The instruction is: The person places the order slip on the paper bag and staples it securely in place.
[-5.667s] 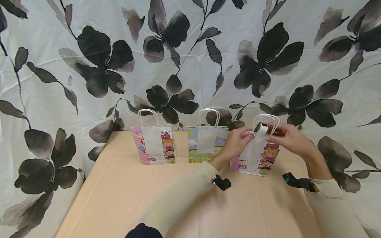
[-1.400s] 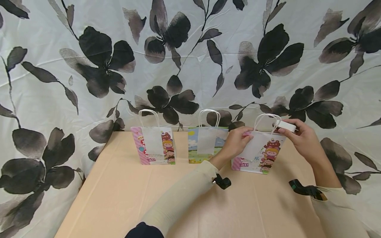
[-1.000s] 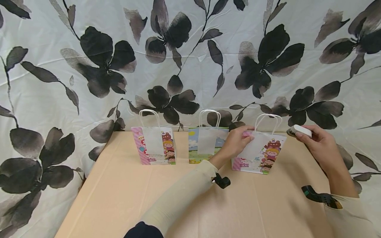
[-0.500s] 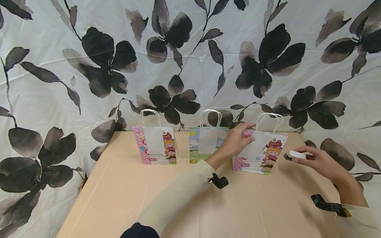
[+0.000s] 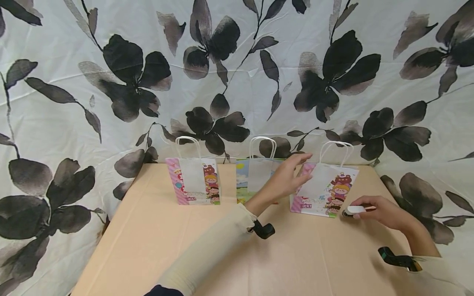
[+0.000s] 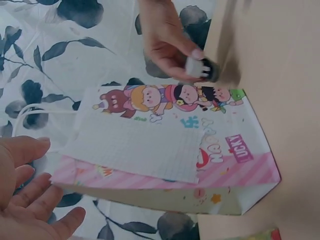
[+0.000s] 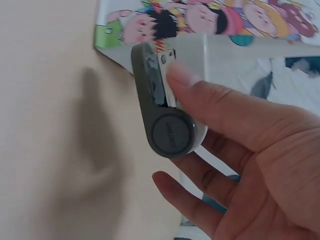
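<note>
My right hand (image 5: pixel 385 211) pinches a small white and grey stapler (image 7: pixel 170 120) between thumb and fingers, low over the table at the right paper bag's lower right corner. That bag (image 5: pixel 338 189) stands upright, pink and white with cartoon figures, its white handles up. A pale gridded sheet of paper (image 6: pixel 145 145) lies against its front. My left hand (image 5: pixel 283 179) is at the bag's left upper edge, fingers spread and holding nothing; in the left wrist view the hand (image 6: pixel 30 195) shows beside the bag's top edge.
A matching pink bag (image 5: pixel 212 185) stands at the left, and a green and blue bag (image 5: pixel 242 181) in the middle, partly behind my left arm. Each has a white sheet on its front. A floral cloth (image 5: pixel 229 82) hangs behind the light table (image 5: pixel 259 255).
My right hand has carried the stapler from the bag's top edge rightward, then down toward the table. My left hand has let go of the bag's edge and drawn slightly left.
</note>
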A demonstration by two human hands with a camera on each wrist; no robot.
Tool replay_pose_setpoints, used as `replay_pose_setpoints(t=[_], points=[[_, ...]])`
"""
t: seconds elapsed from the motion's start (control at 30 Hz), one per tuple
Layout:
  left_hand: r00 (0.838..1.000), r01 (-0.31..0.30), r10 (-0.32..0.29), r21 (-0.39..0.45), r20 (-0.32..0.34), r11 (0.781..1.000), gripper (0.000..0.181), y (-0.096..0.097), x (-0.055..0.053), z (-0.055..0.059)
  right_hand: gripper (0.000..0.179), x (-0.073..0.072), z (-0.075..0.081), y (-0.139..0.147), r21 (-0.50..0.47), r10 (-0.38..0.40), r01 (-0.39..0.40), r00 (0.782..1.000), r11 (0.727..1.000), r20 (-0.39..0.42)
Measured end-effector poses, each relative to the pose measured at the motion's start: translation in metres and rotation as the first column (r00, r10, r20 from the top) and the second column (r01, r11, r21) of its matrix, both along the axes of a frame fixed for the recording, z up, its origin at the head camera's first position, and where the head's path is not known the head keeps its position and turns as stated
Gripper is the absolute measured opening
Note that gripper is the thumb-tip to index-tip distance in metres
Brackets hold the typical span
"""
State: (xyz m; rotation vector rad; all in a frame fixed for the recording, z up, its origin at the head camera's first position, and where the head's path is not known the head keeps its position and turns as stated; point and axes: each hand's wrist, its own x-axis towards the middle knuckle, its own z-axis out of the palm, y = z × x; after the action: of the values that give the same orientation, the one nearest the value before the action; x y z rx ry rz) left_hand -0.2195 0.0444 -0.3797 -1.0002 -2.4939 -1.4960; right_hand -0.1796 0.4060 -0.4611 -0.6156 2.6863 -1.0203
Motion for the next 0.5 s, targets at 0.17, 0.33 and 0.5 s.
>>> replay_pose_setpoints(t=[0.17, 0.33, 0.5], points=[[1.000, 0.009, -0.009, 0.027, -0.004, 1.000, 0.055, -0.015, 0.005, 0.004, 0.023, -0.002, -0.010, -0.008, 0.024, 0.031, -0.031, 0.999, 0.999, 0.010], [0.999, 0.025, -0.028, 0.102, 0.030, 0.995, 0.050, -0.039, 0.011, 0.008, 0.025, -0.004, -0.015, -0.012, 0.034, 0.042, -0.044, 0.997, 0.998, 0.066], [0.999, 0.010, -0.014, 0.115, 0.035, 0.993, 0.047, -0.067, 0.015, 0.008, 0.025, -0.005, -0.018, -0.014, 0.018, 0.053, -0.055, 0.992, 0.998, 0.112]])
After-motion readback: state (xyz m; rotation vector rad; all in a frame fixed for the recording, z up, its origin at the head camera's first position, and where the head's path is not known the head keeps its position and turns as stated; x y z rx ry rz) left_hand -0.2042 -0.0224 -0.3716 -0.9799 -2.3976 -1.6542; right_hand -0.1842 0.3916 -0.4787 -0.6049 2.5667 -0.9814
